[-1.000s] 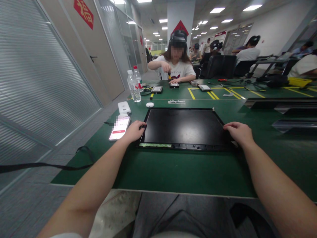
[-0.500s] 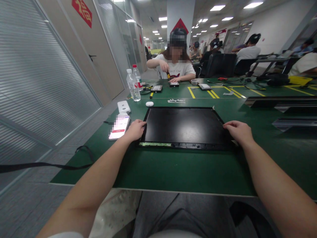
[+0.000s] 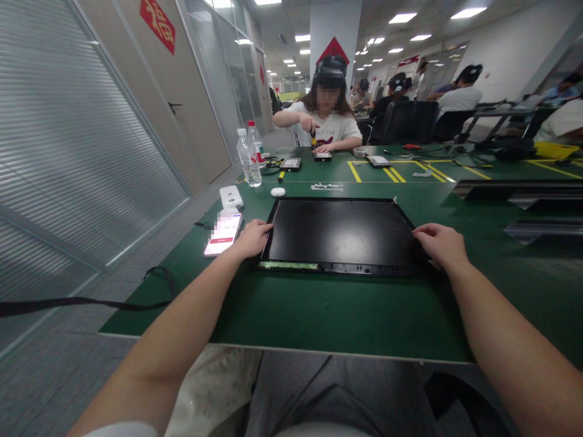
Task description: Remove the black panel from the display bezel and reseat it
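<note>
A black flat display panel (image 3: 337, 233) lies face up on the green table (image 3: 328, 315), with a green circuit strip (image 3: 289, 266) along the left part of its near edge. My left hand (image 3: 253, 238) is closed on the panel's left edge, thumb on top and the other fingers at the side. On the opposite side my right hand (image 3: 443, 244) pinches the right edge. The fingers under both edges are partly hidden.
Left of the panel are a lit phone (image 3: 224, 233), a white power bank (image 3: 231, 196) and a white earbud case (image 3: 277, 192). Behind stand two bottles (image 3: 248, 159). Across the table a person (image 3: 328, 115) works on a hard drive (image 3: 322, 156). Metal strips (image 3: 542, 230) lie at right.
The whole view has shifted slightly. Both hands keep the same hold on the panel's edges, and the panel has not visibly moved on the table.
</note>
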`<state>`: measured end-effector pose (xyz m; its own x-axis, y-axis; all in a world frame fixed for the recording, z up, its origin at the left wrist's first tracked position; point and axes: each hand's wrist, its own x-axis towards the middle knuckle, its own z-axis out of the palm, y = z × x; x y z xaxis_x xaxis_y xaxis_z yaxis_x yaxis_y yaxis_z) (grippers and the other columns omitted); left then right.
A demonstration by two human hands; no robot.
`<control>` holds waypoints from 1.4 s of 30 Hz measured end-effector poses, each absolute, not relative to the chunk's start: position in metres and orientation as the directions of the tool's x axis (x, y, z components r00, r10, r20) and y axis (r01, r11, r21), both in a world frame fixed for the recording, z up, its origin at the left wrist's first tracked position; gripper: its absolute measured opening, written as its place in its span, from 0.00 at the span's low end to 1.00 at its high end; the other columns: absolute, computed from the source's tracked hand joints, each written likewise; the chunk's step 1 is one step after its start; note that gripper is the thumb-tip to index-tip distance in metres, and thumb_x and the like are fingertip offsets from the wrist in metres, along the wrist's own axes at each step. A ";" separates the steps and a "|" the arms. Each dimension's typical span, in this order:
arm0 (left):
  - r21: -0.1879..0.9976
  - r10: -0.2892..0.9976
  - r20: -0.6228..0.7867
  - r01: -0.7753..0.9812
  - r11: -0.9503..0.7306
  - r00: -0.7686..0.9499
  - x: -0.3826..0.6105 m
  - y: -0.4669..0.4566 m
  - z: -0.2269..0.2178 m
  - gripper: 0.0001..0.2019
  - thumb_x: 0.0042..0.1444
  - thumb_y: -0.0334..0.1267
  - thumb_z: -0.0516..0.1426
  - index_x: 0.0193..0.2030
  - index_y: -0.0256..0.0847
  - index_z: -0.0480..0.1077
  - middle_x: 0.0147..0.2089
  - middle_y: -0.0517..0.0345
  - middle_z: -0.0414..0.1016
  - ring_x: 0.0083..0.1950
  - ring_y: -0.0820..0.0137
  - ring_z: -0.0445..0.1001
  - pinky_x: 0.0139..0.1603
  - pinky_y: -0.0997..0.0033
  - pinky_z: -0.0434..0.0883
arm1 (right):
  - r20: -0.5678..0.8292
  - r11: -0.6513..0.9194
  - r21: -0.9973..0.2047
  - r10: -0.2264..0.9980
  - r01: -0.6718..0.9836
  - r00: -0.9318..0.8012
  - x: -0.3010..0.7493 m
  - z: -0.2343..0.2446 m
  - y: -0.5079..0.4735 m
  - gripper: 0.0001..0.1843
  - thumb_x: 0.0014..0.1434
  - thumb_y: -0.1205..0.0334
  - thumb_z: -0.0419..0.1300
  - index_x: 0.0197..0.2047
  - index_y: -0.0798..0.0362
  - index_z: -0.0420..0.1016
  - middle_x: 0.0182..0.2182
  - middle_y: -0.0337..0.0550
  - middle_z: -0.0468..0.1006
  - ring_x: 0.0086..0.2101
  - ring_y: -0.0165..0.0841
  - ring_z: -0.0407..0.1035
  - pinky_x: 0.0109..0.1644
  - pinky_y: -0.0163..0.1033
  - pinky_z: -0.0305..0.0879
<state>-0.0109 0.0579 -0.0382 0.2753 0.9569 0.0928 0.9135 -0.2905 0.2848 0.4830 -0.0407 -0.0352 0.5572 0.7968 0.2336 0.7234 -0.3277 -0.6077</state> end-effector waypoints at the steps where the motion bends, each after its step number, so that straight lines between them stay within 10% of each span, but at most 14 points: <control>1: 0.288 0.958 0.095 0.913 -0.288 0.272 -0.011 0.057 -0.039 0.28 0.65 0.31 0.52 0.69 0.38 0.80 0.68 0.39 0.76 0.69 0.48 0.76 0.73 0.50 0.72 | 0.236 -0.325 -0.609 0.796 0.723 0.557 0.483 -0.035 -0.041 0.06 0.52 0.61 0.64 0.28 0.45 0.83 0.31 0.46 0.85 0.39 0.46 0.78 0.47 0.50 0.72; 27: 0.318 0.971 0.168 0.923 -0.216 0.170 0.001 0.043 -0.039 0.31 0.67 0.26 0.51 0.77 0.30 0.66 0.69 0.31 0.76 0.71 0.47 0.74 0.73 0.48 0.70 | 0.184 -0.299 -0.762 0.751 0.575 0.634 0.491 -0.043 -0.037 0.04 0.45 0.59 0.66 0.27 0.44 0.83 0.31 0.42 0.86 0.40 0.46 0.78 0.52 0.53 0.74; 42: 0.566 0.977 0.191 0.803 -0.189 0.096 -0.007 0.049 -0.034 0.18 0.57 0.32 0.57 0.47 0.43 0.87 0.57 0.47 0.87 0.69 0.50 0.78 0.77 0.51 0.67 | 0.246 -0.263 -0.737 0.754 0.622 0.609 0.487 -0.047 -0.037 0.06 0.46 0.56 0.63 0.25 0.44 0.82 0.28 0.44 0.84 0.37 0.46 0.78 0.48 0.51 0.74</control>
<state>-0.0069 0.0487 -0.0339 0.0957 0.9770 0.1907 0.8028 -0.1890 0.5655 0.4869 -0.0374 -0.0466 0.6095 0.7537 0.2459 0.6223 -0.2626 -0.7375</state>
